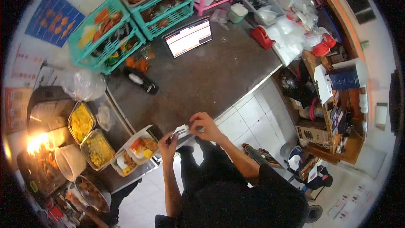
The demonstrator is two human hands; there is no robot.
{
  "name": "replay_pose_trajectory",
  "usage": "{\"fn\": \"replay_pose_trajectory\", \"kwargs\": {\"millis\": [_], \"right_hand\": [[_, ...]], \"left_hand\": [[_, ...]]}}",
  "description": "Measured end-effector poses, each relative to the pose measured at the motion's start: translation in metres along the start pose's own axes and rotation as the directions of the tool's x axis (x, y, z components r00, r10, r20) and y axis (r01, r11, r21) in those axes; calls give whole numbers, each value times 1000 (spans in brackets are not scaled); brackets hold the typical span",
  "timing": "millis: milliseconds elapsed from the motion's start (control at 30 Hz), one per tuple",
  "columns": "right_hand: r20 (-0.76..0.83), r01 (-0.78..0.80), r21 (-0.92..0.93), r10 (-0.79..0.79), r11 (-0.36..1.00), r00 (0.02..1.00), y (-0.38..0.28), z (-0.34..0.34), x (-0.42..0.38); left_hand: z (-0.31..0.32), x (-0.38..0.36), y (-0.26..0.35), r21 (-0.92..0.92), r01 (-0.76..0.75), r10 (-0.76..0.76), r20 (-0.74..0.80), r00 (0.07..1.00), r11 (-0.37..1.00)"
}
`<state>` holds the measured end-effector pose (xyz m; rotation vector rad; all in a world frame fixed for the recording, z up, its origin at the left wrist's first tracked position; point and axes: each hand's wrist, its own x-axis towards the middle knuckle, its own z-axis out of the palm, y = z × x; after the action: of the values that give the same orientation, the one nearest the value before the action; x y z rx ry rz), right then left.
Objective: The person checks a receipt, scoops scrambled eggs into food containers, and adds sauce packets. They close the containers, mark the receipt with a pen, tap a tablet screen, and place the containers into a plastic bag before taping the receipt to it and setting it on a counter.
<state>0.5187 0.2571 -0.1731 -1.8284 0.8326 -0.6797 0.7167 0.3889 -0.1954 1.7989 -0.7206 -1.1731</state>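
My left hand (167,147) is closed on a small white slip (181,131) with dark marks; a small dark item, too blurred to name, also shows at its fingers. To the right of the slip, my right hand (206,127) is held with its fingers curved and apart from the thumb, and I can make out nothing held in it. Both hands are over the front edge of the dark table. Beside my left hand stands an open white food box (136,137) with red, yellow and brown food in its compartments.
At left are trays of yellow food (81,122) and chopped yellow-green food (97,150). A lit tablet (188,38), a black dispenser-like object (140,80) and teal racks (105,36) stand further back. Another person's arm (80,204) reaches to a metal bowl (93,193).
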Motion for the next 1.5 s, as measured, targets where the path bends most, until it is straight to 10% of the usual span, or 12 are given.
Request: {"fn": "replay_pose_trajectory", "kwargs": {"millis": [133,333,467,533,667,800,833,867,933,1067,1333,1500], "right_hand": [[-148,-2,162,27,987,989,-23,-6,15],[236,22,120,-50,992,970,16,-7,-7],[220,40,250,-97,967,971,27,4,-15],[335,-415,443,283,795,899,26,7,-5],[271,-316,117,275,942,922,59,44,35],[263,-562,13,539,827,800,73,52,41],[214,-436,-199,473,878,855,142,79,16],[132,-560,205,545,802,828,136,86,10],[83,-409,-221,435,885,896,152,89,11],[121,-353,-304,404,885,907,136,80,25],[203,-111,-845,504,524,839,79,7,67],[501,-152,-143,204,978,841,-4,108,187]], "left_hand": [[20,1,29,91,-284,292,-92,952,955],[30,8,52,72,-426,432,-165,887,902],[27,26,51,-130,-84,34,-348,937,988],[30,51,33,-77,-54,14,-450,893,996],[41,108,13,-544,-162,-171,-510,843,823],[31,142,-34,127,-220,243,-721,649,967],[33,149,-50,125,-303,282,-780,559,945],[37,131,-20,-288,-328,30,-708,706,900],[44,123,-13,390,-151,410,-763,500,908],[60,97,-57,679,-176,399,-187,898,713],[49,102,-72,636,-230,423,-169,890,737],[47,101,-81,615,-198,366,-160,917,763]]}}
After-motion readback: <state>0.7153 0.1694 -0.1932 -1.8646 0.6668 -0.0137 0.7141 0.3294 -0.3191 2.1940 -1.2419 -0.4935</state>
